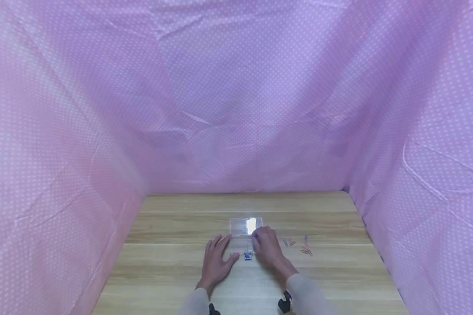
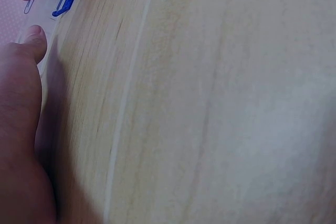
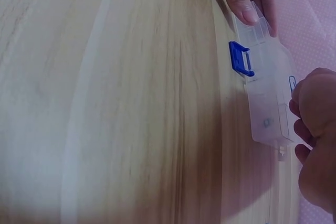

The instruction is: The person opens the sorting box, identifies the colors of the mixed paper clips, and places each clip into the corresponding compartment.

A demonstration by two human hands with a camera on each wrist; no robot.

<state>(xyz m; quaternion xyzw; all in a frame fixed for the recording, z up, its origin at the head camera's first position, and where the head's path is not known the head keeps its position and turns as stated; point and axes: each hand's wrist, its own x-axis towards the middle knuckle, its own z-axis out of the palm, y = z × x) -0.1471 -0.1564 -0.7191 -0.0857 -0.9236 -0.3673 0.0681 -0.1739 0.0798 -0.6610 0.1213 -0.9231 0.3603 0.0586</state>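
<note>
A clear plastic box with a blue latch sits on the wooden table, its transparent lid swung back away from the person. My left hand lies against the box's left side, fingers spread and thumb at the front edge. Over the right part of the box, my right hand pinches a blue paper clip between thumb and finger. Something small and greenish shows through the wall in the right end of the box.
Several coloured paper clips lie scattered on the table to the right of the box, a few of them close to my right hand. Pink dotted cloth hangs around the back and sides.
</note>
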